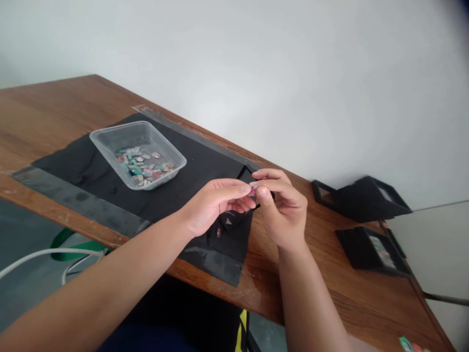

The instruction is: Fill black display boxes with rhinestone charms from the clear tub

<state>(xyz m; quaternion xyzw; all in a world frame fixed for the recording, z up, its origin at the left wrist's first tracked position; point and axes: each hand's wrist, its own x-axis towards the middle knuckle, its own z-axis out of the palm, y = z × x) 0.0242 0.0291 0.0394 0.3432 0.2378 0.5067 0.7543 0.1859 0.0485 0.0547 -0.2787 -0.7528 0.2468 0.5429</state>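
My left hand [214, 203] and my right hand [282, 210] meet above the black cloth [91, 166], fingertips pinched together on a small pink gem [252, 191]. Just behind and under the fingers lies a small black display box [245, 173], mostly hidden by my hands. A few tiny pale pieces lie on the cloth below my left hand. To the left on the cloth stands a clear plastic tray [110, 139] holding several small green, pink and pale stones [142, 166].
The wooden table [44, 112] runs along a white wall. At the right stand stacked black display boxes [366, 198] and another flat black box [370, 249]. A white cable and green strap hang below the table's near edge at left.
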